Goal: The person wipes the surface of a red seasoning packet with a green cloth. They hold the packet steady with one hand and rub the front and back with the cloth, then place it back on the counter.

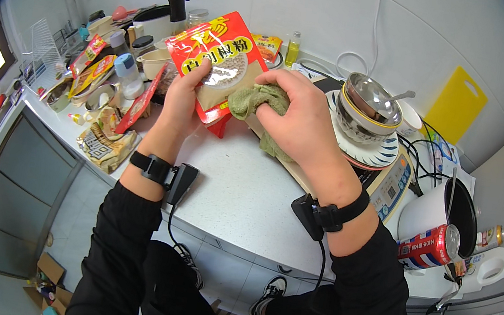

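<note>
My left hand (185, 92) grips a red and yellow packet of ground pepper (226, 69) by its left side, thumb across the front. The packet is held up above the white countertop (223, 182), tilted, with its printed face towards me. In my right hand (303, 116) is a bunched green cloth (261, 99), pinched between thumb and fingers. The cloth lies against the lower right of the packet, and part of it hangs below my palm. Something red shows under the packet, partly hidden.
Right of my hands, steel bowls (374, 100) are stacked on plates (384, 151) over an induction cooker (390, 189). A white pot (426, 210) and a red can (430, 247) stand near the right edge. Jars, seasoning packets and a crumpled bag (107, 147) crowd the left.
</note>
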Demonstrator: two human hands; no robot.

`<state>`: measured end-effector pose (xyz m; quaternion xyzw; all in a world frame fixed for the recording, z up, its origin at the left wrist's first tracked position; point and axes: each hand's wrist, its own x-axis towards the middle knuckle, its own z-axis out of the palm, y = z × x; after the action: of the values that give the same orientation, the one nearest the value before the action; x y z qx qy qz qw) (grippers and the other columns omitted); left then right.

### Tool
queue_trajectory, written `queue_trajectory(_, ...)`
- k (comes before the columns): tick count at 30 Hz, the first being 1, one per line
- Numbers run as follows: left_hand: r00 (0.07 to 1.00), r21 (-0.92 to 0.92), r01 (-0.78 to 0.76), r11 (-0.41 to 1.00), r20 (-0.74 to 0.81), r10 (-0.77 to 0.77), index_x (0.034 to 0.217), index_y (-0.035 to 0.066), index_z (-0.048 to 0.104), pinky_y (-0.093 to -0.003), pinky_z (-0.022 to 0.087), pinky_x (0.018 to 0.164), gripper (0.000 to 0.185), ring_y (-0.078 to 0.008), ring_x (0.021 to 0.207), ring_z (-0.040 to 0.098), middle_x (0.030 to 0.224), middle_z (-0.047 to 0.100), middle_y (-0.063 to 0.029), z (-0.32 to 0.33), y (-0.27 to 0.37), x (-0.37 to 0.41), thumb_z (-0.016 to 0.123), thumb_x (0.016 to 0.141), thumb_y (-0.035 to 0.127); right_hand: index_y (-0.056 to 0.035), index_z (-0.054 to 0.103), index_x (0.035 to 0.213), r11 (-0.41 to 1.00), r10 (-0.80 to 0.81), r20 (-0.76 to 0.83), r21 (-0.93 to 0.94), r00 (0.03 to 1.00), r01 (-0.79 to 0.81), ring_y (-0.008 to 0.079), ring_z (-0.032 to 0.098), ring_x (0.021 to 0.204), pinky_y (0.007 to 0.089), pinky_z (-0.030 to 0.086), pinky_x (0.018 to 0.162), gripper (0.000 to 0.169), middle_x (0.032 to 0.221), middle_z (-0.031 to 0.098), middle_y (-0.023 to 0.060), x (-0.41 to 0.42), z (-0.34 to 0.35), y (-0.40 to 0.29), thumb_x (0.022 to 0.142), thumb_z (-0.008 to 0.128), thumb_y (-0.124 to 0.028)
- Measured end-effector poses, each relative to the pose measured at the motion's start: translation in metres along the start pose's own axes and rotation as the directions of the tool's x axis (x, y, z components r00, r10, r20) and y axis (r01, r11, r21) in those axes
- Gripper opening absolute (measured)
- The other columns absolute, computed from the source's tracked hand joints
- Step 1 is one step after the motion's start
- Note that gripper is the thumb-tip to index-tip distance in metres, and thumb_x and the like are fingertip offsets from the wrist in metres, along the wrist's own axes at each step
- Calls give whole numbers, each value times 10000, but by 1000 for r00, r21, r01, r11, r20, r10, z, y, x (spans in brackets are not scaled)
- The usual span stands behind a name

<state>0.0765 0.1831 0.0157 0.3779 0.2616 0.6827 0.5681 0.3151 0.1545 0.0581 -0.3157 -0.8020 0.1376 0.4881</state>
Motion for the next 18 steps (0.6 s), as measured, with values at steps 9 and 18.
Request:
queue_trajectory(9,999,77,-21,997,32,19,1566,-10,586,-459,635,1128,465,-287,1340,746,1514,717,-177,12,-1,-9,608,1225,307,-32,775,1211,997,-54,142,58,988,46,396,754,1042,451,607,924,325,1128,771,180,-2,1,-7,889,766,-79)
queue_trajectory(18,997,69,18,997,77,-23,1570,-15,577,-474,644,1122,454,-300,1345,746,1510,715,-180,11,-1,-8,606,1223,277,-34,763,1224,995,-42,30,91,999,39,422,741,1034,466,608,928,324,1122,761,191,-1,2,-3,902,756,-61)
